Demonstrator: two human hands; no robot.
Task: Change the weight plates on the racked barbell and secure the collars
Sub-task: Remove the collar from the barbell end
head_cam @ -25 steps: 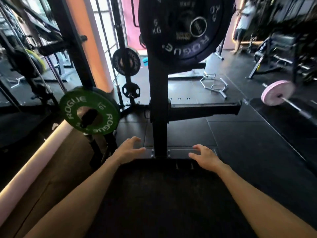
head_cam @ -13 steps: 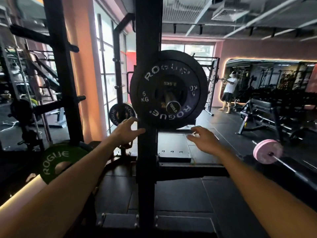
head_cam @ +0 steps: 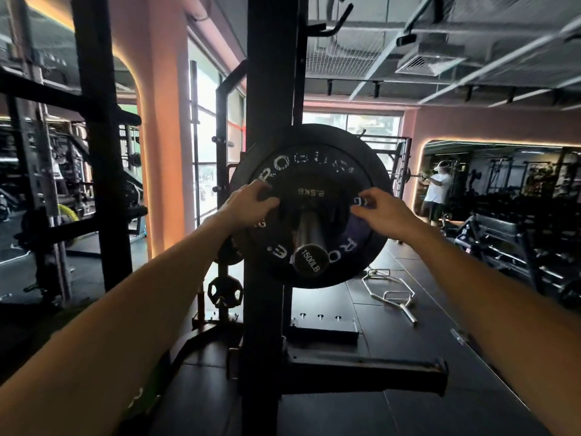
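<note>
Our left hand (head_cam: 250, 204) and right hand (head_cam: 382, 212) curl onto opposite edges of the small 2.5 kg plate (head_cam: 309, 196) on the racked barbell sleeve (head_cam: 306, 229); unloading seems underway, so next we slide it straight off.

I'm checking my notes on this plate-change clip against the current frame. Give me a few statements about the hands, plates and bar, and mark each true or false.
1. Both hands are on the plates loaded on the barbell. True: the left hand and right hand sit on either side of the small 2.5 kg plate.
2. The sleeve end cap reads 1500LB. True: it is printed on the end cap.
3. The outermost plate is green. False: it is black, in front of the larger black Rogue plate.
4. The bar sleeve is bare. False: it carries at least two plates.
5. A curl bar lies on the floor to the right of the rack. True: the curl bar lies on the mat.
</note>
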